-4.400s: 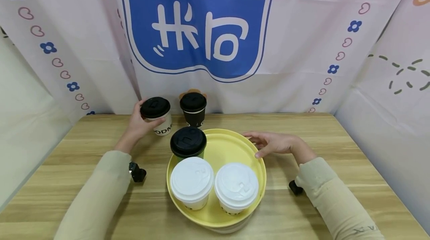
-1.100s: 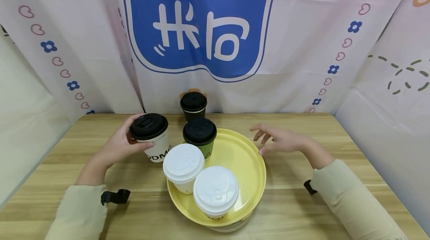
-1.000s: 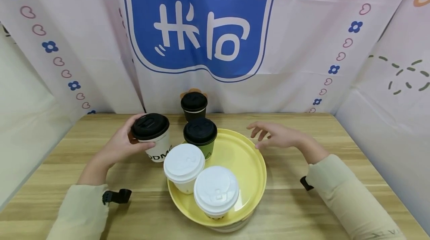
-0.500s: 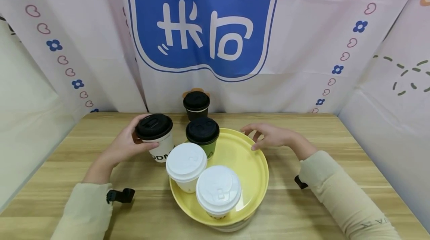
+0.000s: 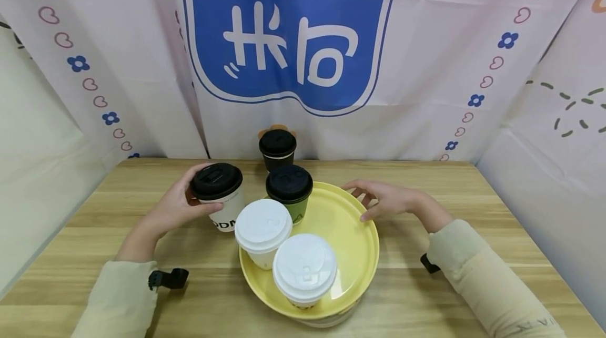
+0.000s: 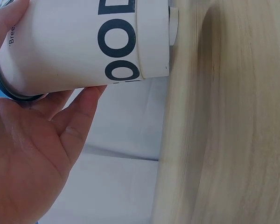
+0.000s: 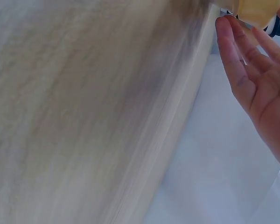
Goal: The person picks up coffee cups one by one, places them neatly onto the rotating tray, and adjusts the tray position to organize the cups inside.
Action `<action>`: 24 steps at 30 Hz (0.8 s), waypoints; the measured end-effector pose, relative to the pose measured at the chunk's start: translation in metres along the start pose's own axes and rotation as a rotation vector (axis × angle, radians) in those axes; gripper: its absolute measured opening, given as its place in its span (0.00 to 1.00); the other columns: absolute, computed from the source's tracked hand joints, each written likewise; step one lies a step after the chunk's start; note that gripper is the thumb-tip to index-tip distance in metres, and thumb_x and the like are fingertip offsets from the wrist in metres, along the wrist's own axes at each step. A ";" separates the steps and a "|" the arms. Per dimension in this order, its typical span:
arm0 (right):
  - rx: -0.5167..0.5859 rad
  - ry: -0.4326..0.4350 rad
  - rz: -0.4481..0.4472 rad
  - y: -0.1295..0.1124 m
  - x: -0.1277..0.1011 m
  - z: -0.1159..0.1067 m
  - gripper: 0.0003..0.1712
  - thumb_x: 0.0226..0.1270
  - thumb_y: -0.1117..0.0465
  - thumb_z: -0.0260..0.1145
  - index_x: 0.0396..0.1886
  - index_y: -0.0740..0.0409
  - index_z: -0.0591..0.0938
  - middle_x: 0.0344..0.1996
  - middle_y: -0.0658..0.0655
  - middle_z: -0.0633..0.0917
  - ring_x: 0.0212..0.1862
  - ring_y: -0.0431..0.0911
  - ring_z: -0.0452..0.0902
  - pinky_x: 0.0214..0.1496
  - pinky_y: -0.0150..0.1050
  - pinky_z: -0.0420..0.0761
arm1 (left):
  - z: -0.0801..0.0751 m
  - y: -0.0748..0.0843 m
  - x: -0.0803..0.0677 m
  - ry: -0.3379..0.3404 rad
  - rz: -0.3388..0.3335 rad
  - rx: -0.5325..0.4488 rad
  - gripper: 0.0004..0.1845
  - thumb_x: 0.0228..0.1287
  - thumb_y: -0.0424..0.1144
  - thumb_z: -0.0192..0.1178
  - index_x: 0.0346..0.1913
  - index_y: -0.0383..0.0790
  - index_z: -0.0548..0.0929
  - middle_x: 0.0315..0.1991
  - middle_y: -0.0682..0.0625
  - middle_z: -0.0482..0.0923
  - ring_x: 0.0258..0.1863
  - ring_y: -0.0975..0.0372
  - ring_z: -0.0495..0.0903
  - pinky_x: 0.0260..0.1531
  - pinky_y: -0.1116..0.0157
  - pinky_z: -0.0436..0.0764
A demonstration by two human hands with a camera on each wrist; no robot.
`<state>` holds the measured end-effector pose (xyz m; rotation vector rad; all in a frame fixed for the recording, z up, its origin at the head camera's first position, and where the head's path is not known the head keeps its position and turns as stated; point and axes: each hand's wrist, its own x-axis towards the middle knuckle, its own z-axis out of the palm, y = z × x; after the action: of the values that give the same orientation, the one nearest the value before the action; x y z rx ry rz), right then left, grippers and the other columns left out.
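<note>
My left hand grips a white paper coffee cup with a black lid and dark lettering, upright at the left of the yellow round tray. Thumb and fingers wrap its sides, as the left wrist view also shows on the cup. At the tray's right rim is my right hand, thumb and fingertips right at the edge, fingers loosely extended. Standing on the tray are a green cup with a black lid and two white-lidded cups, one on the left and one at the front.
A small black cup with a black lid stands behind the tray, near the back of the wooden table. A pale round base shows under the tray's front. A printed white cloth hangs behind the table.
Since the oldest frame, the left hand has brought the white cup nearer. The cups on the tray have shifted clockwise, slightly again lately. The right hand drew back from the rim, then returned.
</note>
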<state>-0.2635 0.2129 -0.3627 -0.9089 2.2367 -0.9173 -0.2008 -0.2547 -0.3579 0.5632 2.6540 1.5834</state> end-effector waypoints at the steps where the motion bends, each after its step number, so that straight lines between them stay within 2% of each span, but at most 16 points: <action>1: 0.007 -0.004 -0.002 0.000 -0.001 0.000 0.44 0.63 0.62 0.72 0.76 0.57 0.61 0.64 0.65 0.74 0.56 0.53 0.79 0.60 0.51 0.78 | 0.000 0.001 -0.001 0.002 0.000 0.000 0.43 0.60 0.32 0.69 0.75 0.44 0.57 0.65 0.38 0.68 0.51 0.73 0.77 0.45 0.72 0.82; 12: 0.040 -0.022 0.004 0.004 -0.019 0.005 0.48 0.63 0.59 0.73 0.77 0.58 0.56 0.60 0.66 0.77 0.54 0.53 0.80 0.61 0.56 0.76 | -0.001 0.002 -0.004 0.024 0.011 -0.009 0.43 0.60 0.31 0.69 0.75 0.43 0.58 0.65 0.40 0.67 0.51 0.74 0.77 0.45 0.73 0.81; 20: 0.062 -0.015 -0.001 0.005 -0.026 0.010 0.50 0.61 0.60 0.74 0.77 0.59 0.55 0.60 0.65 0.77 0.55 0.54 0.79 0.60 0.52 0.78 | -0.001 -0.001 -0.005 0.030 0.000 -0.007 0.43 0.60 0.32 0.69 0.75 0.44 0.58 0.64 0.49 0.69 0.52 0.75 0.76 0.47 0.73 0.81; 24: 0.095 -0.012 0.003 0.006 -0.030 0.012 0.51 0.60 0.59 0.75 0.77 0.58 0.55 0.61 0.65 0.76 0.56 0.55 0.78 0.62 0.54 0.78 | -0.001 -0.002 -0.005 0.031 -0.004 -0.006 0.43 0.60 0.32 0.69 0.75 0.44 0.58 0.64 0.51 0.69 0.52 0.75 0.76 0.47 0.73 0.81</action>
<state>-0.2389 0.2344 -0.3678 -0.8654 2.1650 -1.0048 -0.1969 -0.2583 -0.3605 0.5380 2.6701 1.6111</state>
